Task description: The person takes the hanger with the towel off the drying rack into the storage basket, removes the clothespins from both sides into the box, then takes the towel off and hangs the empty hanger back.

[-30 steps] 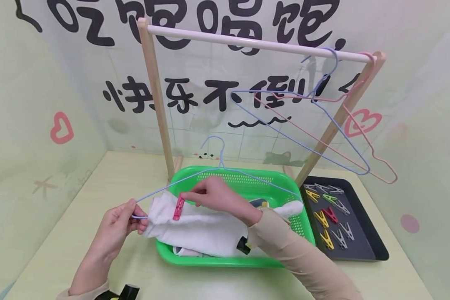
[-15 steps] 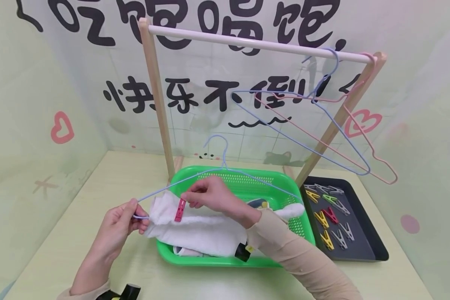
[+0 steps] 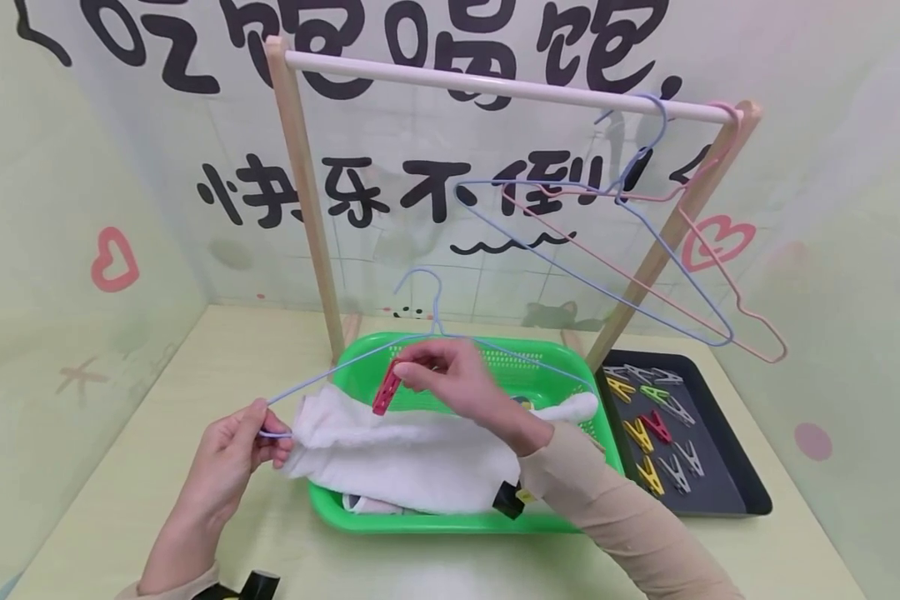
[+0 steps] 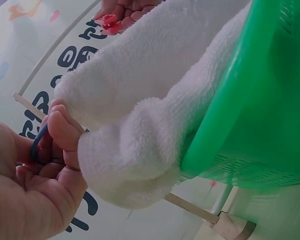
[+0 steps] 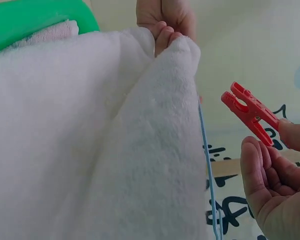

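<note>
My left hand pinches the left corner of a blue wire hanger, over which a white towel is draped. In the left wrist view, the fingers touch the end of the towel. My right hand pinches a red clothespin between thumb and fingers, above the towel's upper edge. The right wrist view shows this clothespin apart from the towel, its toothed end pointing toward the towel's side. Beneath the towel stands a green basket, partly covered by it.
A dark tray with several yellow, grey, green and red clothespins stands right of the basket. Behind rises a wooden rack with a white bar. Another blue hanger and a pink hanger hang at its right end.
My right hand has moved up and right with the red clothespin, which overlapped the towel's left part before and is now away from it. My left hand keeps its hold on the hanger.
</note>
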The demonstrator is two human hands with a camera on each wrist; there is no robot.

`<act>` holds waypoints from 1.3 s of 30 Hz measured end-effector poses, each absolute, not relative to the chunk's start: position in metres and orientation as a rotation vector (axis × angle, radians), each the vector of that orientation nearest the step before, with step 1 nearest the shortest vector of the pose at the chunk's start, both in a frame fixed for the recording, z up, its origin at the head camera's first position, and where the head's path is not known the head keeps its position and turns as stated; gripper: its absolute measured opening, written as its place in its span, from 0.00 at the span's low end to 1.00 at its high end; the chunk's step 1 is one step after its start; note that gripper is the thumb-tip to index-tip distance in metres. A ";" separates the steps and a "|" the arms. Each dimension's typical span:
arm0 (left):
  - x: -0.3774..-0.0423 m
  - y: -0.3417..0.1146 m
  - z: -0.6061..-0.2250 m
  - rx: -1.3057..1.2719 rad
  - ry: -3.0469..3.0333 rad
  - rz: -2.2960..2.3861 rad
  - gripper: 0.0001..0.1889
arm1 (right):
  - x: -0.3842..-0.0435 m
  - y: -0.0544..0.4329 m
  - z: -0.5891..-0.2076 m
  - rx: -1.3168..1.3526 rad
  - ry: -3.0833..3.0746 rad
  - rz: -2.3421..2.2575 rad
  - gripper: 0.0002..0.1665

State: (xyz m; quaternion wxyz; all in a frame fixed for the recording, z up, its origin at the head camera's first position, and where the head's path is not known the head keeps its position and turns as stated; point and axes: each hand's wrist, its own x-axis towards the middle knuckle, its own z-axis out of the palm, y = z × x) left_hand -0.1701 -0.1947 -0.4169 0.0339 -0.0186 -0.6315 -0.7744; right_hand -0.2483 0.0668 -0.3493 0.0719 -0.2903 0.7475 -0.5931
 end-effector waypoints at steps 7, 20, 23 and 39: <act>-0.170 -0.196 -0.415 -0.063 -1.954 -2.384 0.21 | -0.250 0.102 -0.344 -0.789 2.373 -1.715 0.08; -0.171 -0.196 -0.415 -0.066 -1.955 -2.383 0.21 | -0.241 0.213 -0.351 -0.439 2.584 -1.872 0.15; -0.172 -0.196 -0.415 -0.064 -1.961 -2.382 0.21 | -0.236 0.237 -0.355 -0.343 2.637 -1.868 0.19; -0.174 -0.195 -0.417 -0.131 -1.914 -2.413 0.21 | -0.215 0.347 -0.390 -0.065 3.126 -0.935 0.15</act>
